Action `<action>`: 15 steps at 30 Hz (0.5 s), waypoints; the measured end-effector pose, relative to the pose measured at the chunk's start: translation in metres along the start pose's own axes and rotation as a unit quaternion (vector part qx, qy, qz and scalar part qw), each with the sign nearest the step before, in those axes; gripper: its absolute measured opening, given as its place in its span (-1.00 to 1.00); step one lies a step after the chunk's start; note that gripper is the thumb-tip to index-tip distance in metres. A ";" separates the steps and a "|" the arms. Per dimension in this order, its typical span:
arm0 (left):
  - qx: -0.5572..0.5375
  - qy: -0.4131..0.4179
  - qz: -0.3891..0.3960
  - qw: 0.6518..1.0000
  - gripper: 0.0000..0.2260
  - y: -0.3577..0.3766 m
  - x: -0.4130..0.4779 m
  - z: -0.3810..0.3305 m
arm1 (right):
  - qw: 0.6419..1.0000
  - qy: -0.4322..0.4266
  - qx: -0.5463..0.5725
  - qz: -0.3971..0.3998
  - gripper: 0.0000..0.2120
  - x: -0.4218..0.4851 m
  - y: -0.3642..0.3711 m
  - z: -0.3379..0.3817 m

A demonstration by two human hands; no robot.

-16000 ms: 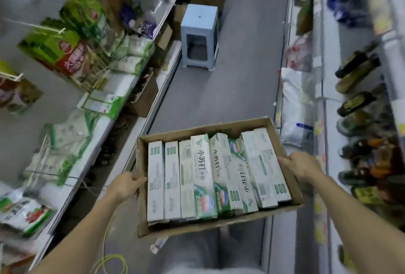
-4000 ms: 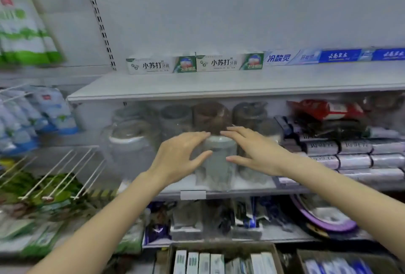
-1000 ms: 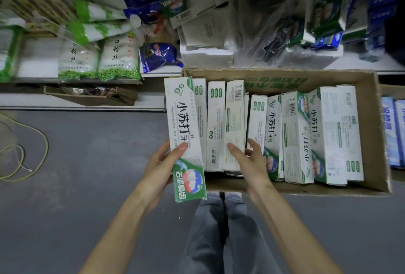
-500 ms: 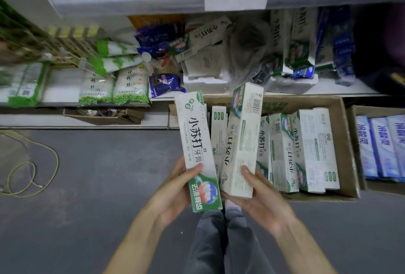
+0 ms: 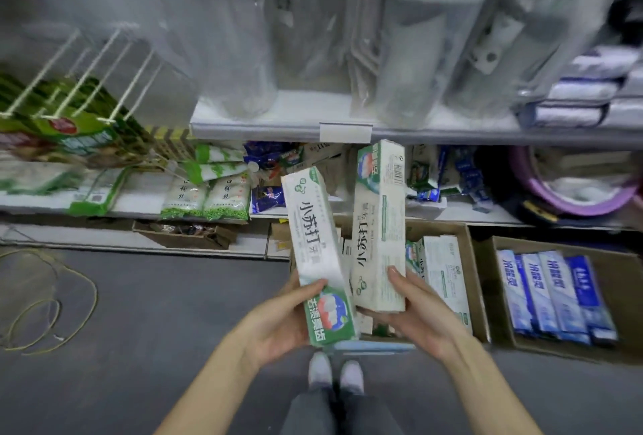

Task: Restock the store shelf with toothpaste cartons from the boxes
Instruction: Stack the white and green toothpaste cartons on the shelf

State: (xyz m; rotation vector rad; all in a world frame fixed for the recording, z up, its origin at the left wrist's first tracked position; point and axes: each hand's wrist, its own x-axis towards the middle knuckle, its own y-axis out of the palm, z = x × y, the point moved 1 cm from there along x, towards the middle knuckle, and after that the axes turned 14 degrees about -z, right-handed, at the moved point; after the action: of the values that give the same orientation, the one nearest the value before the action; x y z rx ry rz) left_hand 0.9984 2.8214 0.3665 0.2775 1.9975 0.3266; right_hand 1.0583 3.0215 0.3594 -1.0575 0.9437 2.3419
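Note:
My left hand (image 5: 282,321) grips a white and green toothpaste carton (image 5: 315,246) by its lower end, thumb across the front. My right hand (image 5: 415,305) holds a second white and green carton (image 5: 379,225) upright beside it, thumb on its front. Both cartons are raised above the brown cardboard box (image 5: 475,281) on the floor, which holds more of the same cartons (image 5: 442,271). A white shelf (image 5: 264,126) with a blank price tag holder (image 5: 345,131) runs across just above the cartons' tops.
A second cardboard box (image 5: 494,298) with blue toothpaste cartons (image 5: 553,292) stands to the right. Clear plastic jars (image 5: 236,51) crowd the white shelf. Green noodle bags (image 5: 205,199) lie on the low shelf at left. A yellow cord (image 5: 52,309) curls on the grey floor.
Both hands have lifted their cartons higher out of the box. The view has tilted up, so the white shelf with jars now fills the top.

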 end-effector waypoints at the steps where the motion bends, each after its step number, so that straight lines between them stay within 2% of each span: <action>1: 0.006 0.019 0.008 1.000 -0.55 0.006 -0.009 -0.007 | 1.000 -0.012 0.006 0.016 -0.30 -0.008 0.005 0.007; 3: 0.010 0.052 0.023 0.998 -0.54 0.016 -0.026 -0.023 | 0.998 -0.031 0.032 0.041 -0.27 -0.023 0.014 0.022; 5: 0.003 0.080 0.040 0.996 -0.52 0.026 -0.041 -0.038 | 0.996 -0.050 0.034 0.064 -0.49 -0.038 0.022 0.038; 7: 0.009 0.112 0.045 0.993 -0.54 0.036 -0.058 -0.052 | 0.994 -0.076 0.012 0.080 -0.55 -0.053 0.028 0.053; 11: 0.037 0.178 0.051 0.982 -0.50 0.052 -0.087 -0.073 | 0.986 -0.125 -0.054 0.099 -0.14 -0.080 0.040 0.083; 15: 0.021 0.194 0.072 0.978 -0.50 0.062 -0.110 -0.090 | 0.980 -0.156 -0.089 0.083 -0.04 -0.100 0.046 0.106</action>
State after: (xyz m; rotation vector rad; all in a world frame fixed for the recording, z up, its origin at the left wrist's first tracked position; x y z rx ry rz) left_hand 0.9678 2.8333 0.5185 0.4132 2.3770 0.4584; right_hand 1.0414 3.0576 0.5064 -0.6624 0.7374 2.6697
